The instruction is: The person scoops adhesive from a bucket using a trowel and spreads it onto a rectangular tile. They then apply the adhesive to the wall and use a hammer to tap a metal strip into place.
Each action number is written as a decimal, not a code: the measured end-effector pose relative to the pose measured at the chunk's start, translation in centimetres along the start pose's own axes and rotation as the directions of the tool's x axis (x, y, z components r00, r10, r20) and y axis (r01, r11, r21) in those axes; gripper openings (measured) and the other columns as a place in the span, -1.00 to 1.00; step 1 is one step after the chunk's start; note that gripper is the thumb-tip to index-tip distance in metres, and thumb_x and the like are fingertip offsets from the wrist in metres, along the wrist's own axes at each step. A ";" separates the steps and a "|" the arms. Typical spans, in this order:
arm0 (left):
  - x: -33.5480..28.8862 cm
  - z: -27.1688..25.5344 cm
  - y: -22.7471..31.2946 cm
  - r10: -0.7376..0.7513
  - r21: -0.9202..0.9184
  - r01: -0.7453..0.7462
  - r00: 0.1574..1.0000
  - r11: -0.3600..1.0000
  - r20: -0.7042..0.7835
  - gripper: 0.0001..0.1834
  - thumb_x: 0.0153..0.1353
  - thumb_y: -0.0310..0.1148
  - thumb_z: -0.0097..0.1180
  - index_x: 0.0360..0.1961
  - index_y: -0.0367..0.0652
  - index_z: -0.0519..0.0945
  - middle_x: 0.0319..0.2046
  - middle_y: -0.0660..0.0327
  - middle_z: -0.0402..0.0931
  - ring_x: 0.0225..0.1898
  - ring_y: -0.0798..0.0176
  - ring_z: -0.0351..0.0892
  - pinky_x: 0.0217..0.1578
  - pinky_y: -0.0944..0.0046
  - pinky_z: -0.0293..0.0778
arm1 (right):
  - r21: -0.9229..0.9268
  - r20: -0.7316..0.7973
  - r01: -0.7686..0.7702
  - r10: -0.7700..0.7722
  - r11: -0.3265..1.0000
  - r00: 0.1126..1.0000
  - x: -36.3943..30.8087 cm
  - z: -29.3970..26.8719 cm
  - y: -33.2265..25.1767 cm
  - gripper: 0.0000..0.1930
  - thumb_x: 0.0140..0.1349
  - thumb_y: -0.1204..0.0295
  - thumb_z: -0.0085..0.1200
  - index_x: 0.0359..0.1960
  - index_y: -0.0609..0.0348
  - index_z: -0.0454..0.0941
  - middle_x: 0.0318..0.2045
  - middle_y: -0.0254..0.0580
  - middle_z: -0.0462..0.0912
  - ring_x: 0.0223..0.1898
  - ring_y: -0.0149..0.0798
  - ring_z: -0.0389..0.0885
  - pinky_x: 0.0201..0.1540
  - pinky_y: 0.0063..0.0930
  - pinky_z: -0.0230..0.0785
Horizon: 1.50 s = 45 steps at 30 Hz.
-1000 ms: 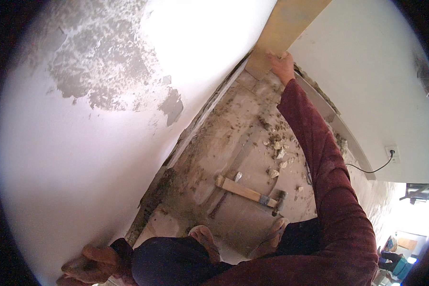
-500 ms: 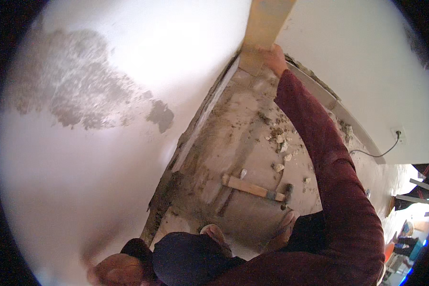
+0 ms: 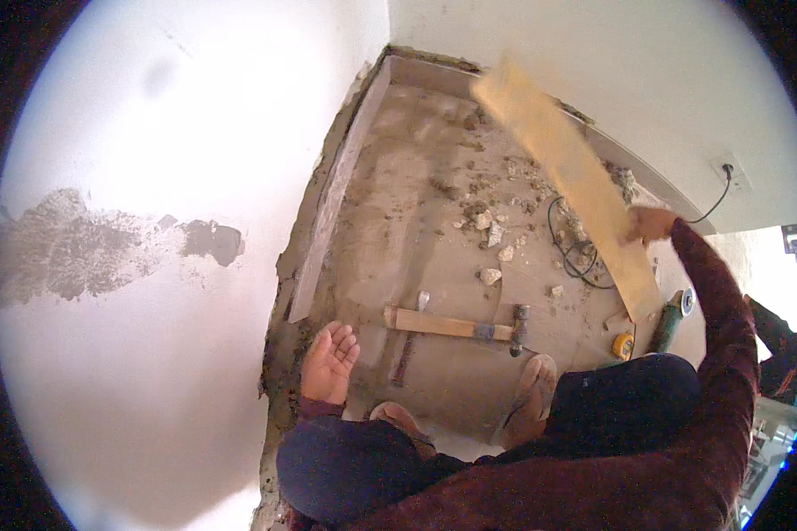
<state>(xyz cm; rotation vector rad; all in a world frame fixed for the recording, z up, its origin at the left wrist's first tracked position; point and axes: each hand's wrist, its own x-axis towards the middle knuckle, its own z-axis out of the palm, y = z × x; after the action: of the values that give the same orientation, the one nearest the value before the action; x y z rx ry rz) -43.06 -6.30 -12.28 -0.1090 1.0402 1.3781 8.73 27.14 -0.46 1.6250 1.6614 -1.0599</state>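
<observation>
My right hand (image 3: 653,225) grips a long, flat yellowish wooden board (image 3: 584,177) by its edge near the lower end. The board slants over the floor on the right, and its far end is blurred close to the back wall. My left hand (image 3: 329,365) is empty beside the left wall's base, palm up, fingers stretched out and slightly bent. A hammer (image 3: 443,324) with a wooden handle lies on the floor in front of my feet. Next to its handle lies a thin chisel-like bar (image 3: 405,350).
A pale skirting strip (image 3: 341,199) runs along the broken base of the left wall. Rubble (image 3: 494,234) is scattered mid-floor. On the right are a black cord (image 3: 558,232), a yellow tape measure (image 3: 623,345) and a green angle grinder (image 3: 669,329). A socket (image 3: 731,173) holds a plug.
The board has come away from the far corner, swinging right and nearer with my right hand. My left hand, blurred at the lower left before, is now up beside the wall base.
</observation>
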 end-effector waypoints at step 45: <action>-22.6 27.3 6.5 -0.453 0.575 -0.349 0.890 -0.740 -0.044 -0.35 0.09 -0.09 0.03 0.12 -0.28 0.24 0.19 0.02 0.09 0.14 -0.05 0.18 0.12 0.11 0.12 | 0.994 0.059 -0.056 -0.040 0.091 0.997 -36.6 18.5 -3.1 -0.49 0.28 0.22 -0.24 0.21 0.22 0.11 0.19 -0.09 0.20 0.24 -0.17 0.09 0.26 -0.37 -0.13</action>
<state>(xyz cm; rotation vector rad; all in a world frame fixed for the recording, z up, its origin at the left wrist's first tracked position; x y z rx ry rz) -30.33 -4.58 21.42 1.7260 1.4020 -0.7593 6.72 -7.67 21.31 2.2448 0.6301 -2.5959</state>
